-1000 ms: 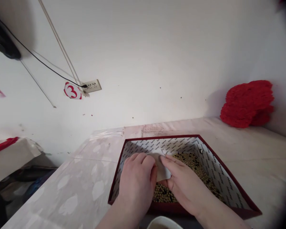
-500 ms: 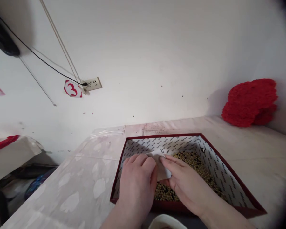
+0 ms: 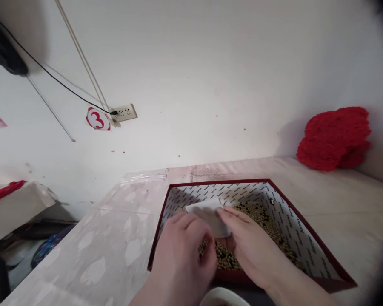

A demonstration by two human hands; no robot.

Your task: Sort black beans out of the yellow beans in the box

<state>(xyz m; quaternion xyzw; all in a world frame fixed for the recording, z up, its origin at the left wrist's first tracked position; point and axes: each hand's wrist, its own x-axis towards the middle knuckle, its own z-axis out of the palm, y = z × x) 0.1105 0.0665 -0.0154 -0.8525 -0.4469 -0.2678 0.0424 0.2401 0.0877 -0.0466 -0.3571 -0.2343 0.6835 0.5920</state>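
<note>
My right hand (image 3: 247,238) grips the right edge of a small white, flat packet (image 3: 212,219), with the thumb on top and the fingers behind it. The packet looks like thin paper or cloth. My left hand (image 3: 185,250) is closed, thumb curled toward the bent fingers, just in front of the packet's lower left. What lies between its fingertips, if anything, is hidden. Both hands are over an open dark red box (image 3: 220,182) lined with white printed paper. Inside it lie many small tan and black bead-like grains (image 3: 258,216).
Below the box, the rim of a white container (image 3: 223,293) shows at the bottom edge. A pale cloth (image 3: 115,250) covers the table. A bunched red textured item (image 3: 335,138) sits at the back right by the wall. A power socket (image 3: 125,112) is on the wall.
My left hand has drawn off the packet, moving down and toward me, so more of the packet shows. My right hand still holds the packet in nearly the same place.
</note>
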